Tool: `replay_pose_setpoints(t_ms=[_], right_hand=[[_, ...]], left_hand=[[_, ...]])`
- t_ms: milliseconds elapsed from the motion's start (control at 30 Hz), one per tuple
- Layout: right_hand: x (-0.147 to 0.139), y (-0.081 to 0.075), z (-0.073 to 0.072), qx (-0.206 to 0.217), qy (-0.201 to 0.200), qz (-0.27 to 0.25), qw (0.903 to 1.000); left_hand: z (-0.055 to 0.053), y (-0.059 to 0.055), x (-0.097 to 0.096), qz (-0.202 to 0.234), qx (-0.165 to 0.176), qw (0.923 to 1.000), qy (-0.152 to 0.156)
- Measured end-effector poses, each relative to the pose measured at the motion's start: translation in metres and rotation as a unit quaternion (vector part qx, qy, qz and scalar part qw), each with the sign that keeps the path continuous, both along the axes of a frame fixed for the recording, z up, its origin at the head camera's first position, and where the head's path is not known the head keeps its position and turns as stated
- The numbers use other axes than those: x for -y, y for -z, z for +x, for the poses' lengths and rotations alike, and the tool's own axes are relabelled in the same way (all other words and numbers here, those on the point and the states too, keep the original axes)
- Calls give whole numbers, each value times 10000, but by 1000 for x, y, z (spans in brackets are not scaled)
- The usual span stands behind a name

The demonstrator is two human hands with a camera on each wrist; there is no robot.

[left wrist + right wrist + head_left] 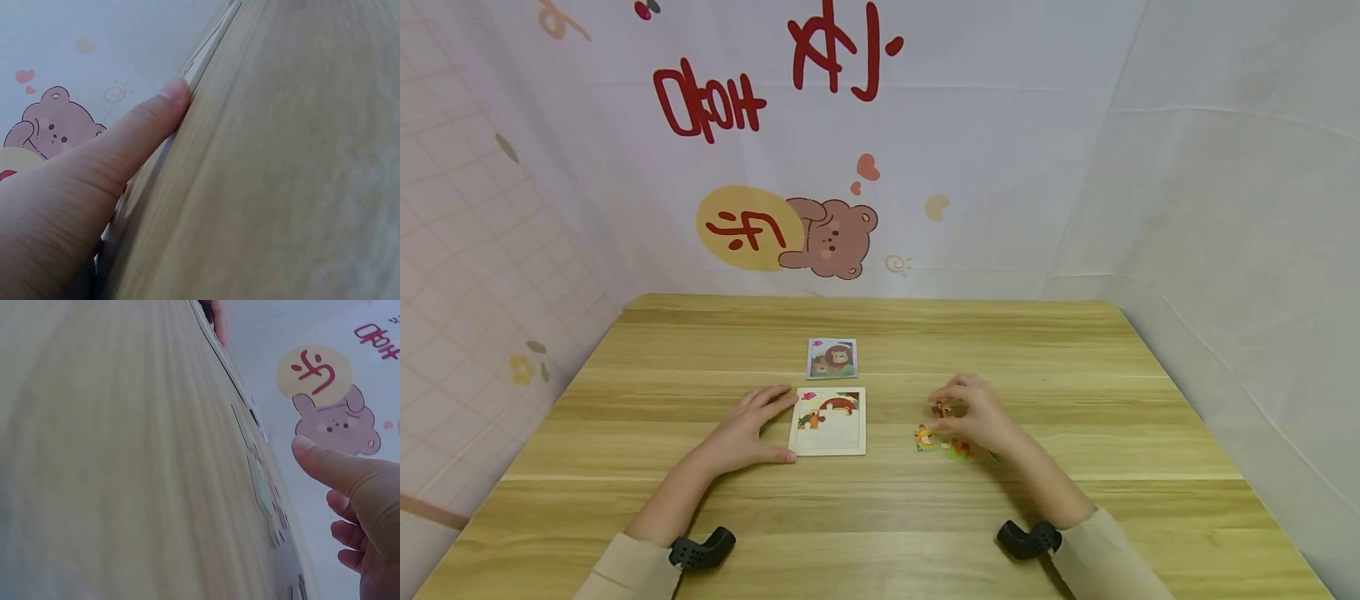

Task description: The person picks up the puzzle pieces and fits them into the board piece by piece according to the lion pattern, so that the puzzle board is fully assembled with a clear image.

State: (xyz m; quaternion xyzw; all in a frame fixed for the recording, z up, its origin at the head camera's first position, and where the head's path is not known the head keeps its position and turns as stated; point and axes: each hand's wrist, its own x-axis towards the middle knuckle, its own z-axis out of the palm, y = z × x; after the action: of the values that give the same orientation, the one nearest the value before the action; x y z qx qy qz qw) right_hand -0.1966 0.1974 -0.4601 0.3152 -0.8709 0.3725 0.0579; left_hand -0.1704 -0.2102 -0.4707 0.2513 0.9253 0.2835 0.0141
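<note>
A square puzzle board (838,442) with a pale rim lies on the table, several pieces filling its upper and left parts. My left hand (745,429) rests at its left side, thumb at the near corner and fingertips at the far corner. In the left wrist view the straight thumb (134,134) touches the board's edge. To the right, my right hand (973,412) is over loose puzzle pieces (924,439), thumb and fingers apart. One reddish-brown piece (941,409) shows between them. In the right wrist view the thumb (331,465) is extended, with no piece against it.
A picture card (832,358) with a lion lies just beyond the board. More loose pieces (958,450) lie under and beside the right hand. A white printed cloth (985,150) hangs behind the wooden table (880,525). Each wrist wears a black device (703,550).
</note>
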Motion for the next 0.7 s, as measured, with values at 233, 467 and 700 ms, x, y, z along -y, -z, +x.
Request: replay_pose_setpoints(t_ms=[233, 467, 700], right_hand=[[-17, 2, -4, 352, 91, 243, 9990], [-29, 7, -11, 462, 150, 581, 9971], [-34, 9, -14, 764, 105, 677, 9947]], left_hand=[[0, 0, 0, 11, 1, 10000, 15], [0, 0, -1, -10, -12, 10000, 25], [1, 0, -1, 2, -44, 10000, 46]])
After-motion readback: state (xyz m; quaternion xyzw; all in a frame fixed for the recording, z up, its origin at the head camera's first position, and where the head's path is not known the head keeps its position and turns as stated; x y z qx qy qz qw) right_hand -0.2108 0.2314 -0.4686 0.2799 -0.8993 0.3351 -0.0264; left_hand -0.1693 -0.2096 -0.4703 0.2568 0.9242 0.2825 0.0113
